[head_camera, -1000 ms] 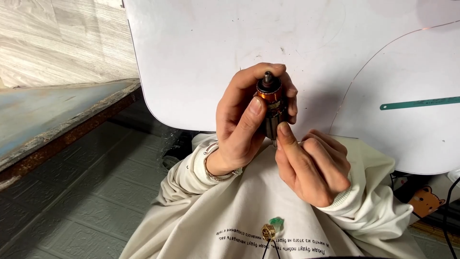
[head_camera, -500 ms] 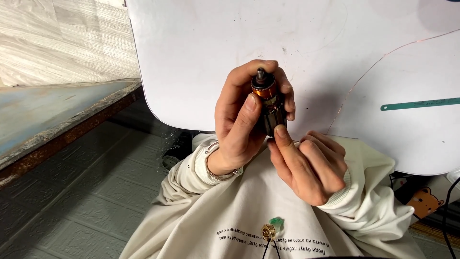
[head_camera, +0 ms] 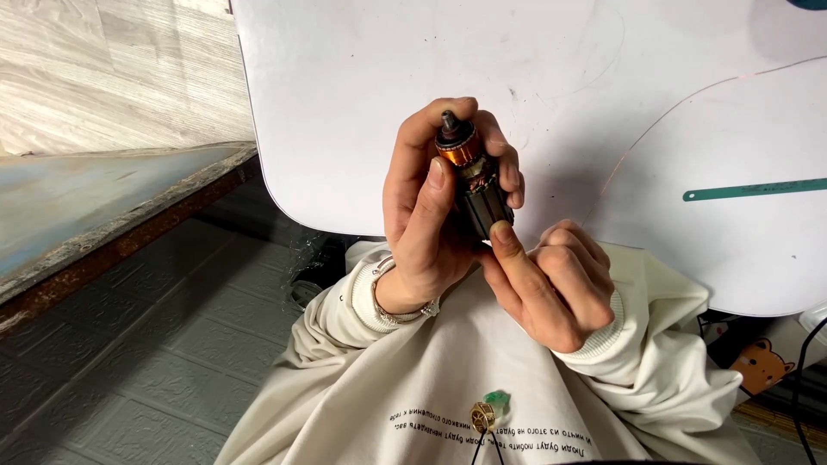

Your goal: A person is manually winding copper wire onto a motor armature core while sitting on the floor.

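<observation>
Motor armature (head_camera: 475,185), a small dark cylinder with a copper-coloured commutator band and a short steel shaft stub at its upper end, stands nearly upright in the air in front of a white table (head_camera: 345,103), held between both hands above the person's lap. Left hand (head_camera: 422,232) wraps it from the left: the thumb lies along the near side of the dark body, and the other fingers curl round behind, their tips showing on the right side of the copper band, so the fingers are closed on the armature. Right hand (head_camera: 551,280) sits lower and to the right, its thumb tip pressed against the bottom end of the armature while the remaining 4 fingers are folded into the palm. Both wrists come out of cream sleeves (head_camera: 362,301), and a thin bracelet (head_camera: 405,312) circles the left wrist. On the tabletop to the right lies a flat teal strip (head_camera: 754,189), well apart from the hands. Grey patterned floor tiles (head_camera: 155,362) show at lower left.
</observation>
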